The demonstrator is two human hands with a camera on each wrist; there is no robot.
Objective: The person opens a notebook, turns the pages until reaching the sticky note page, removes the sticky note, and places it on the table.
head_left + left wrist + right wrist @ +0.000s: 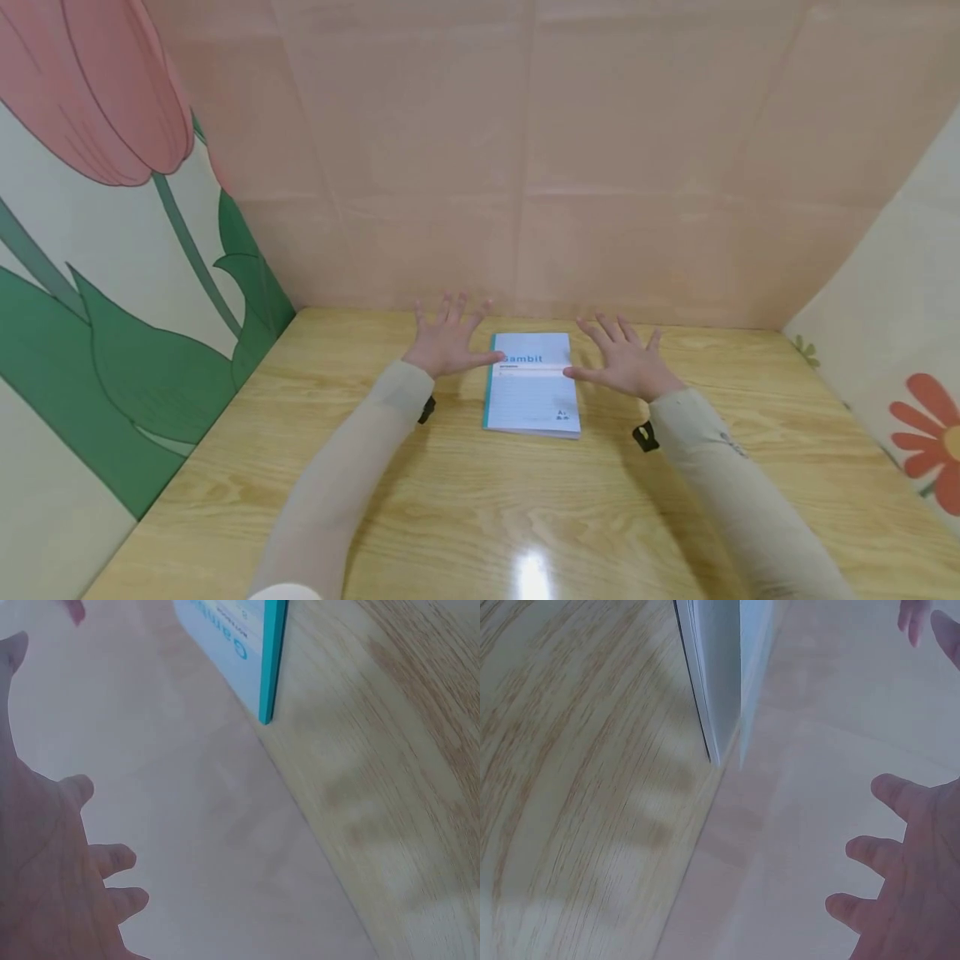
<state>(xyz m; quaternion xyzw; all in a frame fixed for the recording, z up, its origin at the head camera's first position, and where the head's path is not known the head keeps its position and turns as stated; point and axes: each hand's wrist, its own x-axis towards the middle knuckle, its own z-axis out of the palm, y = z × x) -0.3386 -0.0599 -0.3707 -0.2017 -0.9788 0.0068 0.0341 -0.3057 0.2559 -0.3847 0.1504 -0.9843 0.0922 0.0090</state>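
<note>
A notebook with a pale blue cover, a teal spine and the word Gambit lies on the wooden table. Its spine side shows in the left wrist view, and in the right wrist view the cover edge stands slightly apart from the pages. My left hand is spread at the left of the notebook, its thumb overlapping the cover's left edge in the head view. On the other side, my right hand has its fingers spread too, thumb pointing at the cover's right edge. Both hands appear raised and hold nothing.
The wooden table runs back to a plain pinkish backdrop. A panel with a painted tulip borders the left, and one with a red flower borders the right. Dark straps show at both wrists.
</note>
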